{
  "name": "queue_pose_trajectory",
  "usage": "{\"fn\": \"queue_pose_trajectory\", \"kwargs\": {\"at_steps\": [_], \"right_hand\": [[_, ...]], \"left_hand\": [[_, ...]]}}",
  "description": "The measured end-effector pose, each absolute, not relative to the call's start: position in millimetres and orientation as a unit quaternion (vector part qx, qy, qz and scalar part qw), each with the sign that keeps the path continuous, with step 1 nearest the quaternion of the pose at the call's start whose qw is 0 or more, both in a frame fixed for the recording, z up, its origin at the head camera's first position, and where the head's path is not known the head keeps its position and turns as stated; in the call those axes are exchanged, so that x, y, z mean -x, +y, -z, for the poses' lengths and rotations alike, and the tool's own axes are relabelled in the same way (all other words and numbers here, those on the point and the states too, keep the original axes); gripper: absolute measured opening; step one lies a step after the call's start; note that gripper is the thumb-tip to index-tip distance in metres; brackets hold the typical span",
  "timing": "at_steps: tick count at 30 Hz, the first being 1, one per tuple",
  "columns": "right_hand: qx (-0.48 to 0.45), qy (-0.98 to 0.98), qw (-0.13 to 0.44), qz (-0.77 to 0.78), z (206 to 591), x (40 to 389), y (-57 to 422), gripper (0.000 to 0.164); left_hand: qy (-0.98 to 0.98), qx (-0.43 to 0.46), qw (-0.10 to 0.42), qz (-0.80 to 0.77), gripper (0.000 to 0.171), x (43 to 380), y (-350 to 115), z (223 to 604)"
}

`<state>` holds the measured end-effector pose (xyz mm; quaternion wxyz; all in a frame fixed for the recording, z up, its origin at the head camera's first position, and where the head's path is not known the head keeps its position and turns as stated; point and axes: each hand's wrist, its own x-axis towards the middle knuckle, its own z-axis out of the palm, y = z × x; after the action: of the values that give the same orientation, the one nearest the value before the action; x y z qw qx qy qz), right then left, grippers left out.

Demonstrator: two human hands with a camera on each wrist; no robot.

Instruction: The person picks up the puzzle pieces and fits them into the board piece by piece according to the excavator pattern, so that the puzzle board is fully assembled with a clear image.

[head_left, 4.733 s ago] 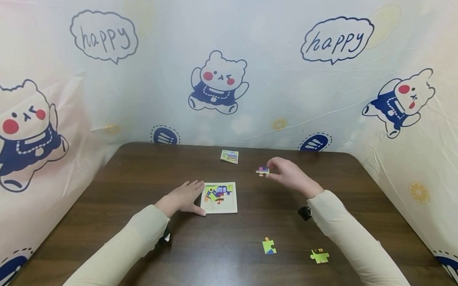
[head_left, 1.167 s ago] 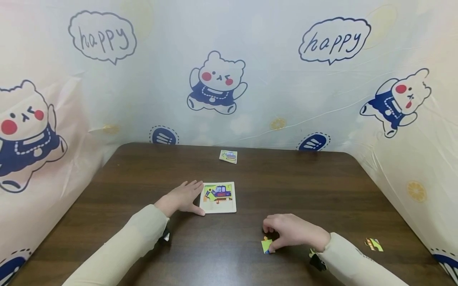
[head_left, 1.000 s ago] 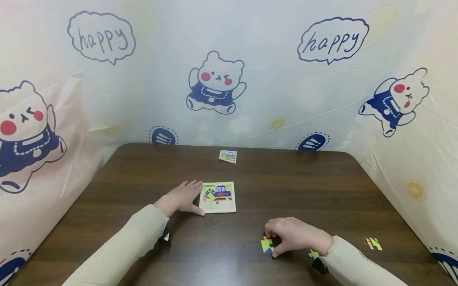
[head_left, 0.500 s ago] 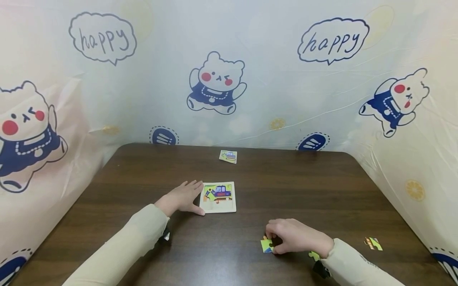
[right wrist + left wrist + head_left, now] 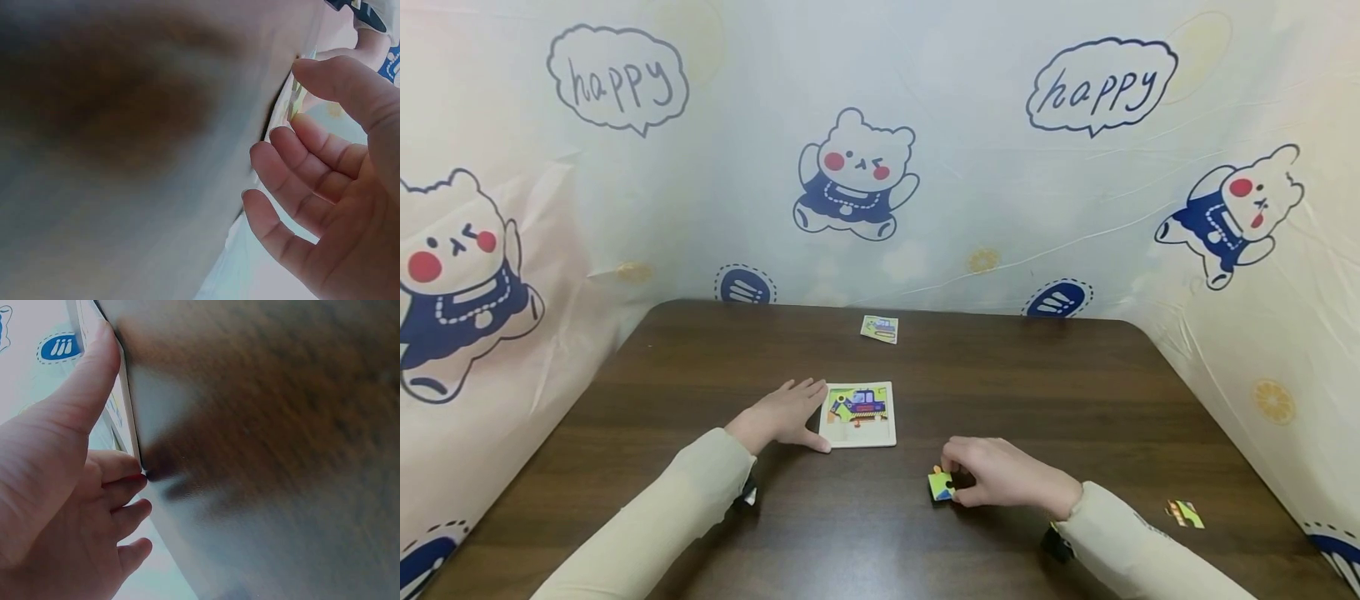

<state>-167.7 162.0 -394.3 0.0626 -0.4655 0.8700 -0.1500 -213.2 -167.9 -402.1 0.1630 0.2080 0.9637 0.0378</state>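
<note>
Green-and-blue flat jigsaw piece (image 5: 940,484) is held pinched by the right hand (image 5: 1002,473), right and nearside of the white square tray (image 5: 874,437), touched by the left hand (image 5: 782,414), fingers extended.

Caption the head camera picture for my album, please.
Left hand touching the puzzle tray, right hand pinching a green jigsaw piece at the brown table.
</note>
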Motion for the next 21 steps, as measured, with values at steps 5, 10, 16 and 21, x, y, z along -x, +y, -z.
{"fn": "queue_pose_trajectory", "kwargs": {"at_steps": [5,10,16,21], "right_hand": [[0.46,0.874,0.063,0.141,383,180,146,0.019],[0.458,0.877,0.064,0.134,374,195,124,0.019],[0.454,0.883,0.058,0.103,371,210,90,0.022],[0.459,0.884,0.045,0.078,378,221,63,0.02]], "left_hand": [[0.964,-0.208,0.161,-0.033,0.099,214,-170,405],[0.964,-0.211,0.158,-0.034,0.1,215,-172,407],[0.964,-0.21,0.158,-0.032,0.1,215,-171,407],[0.963,-0.211,0.161,-0.039,0.099,215,-170,405]]}}
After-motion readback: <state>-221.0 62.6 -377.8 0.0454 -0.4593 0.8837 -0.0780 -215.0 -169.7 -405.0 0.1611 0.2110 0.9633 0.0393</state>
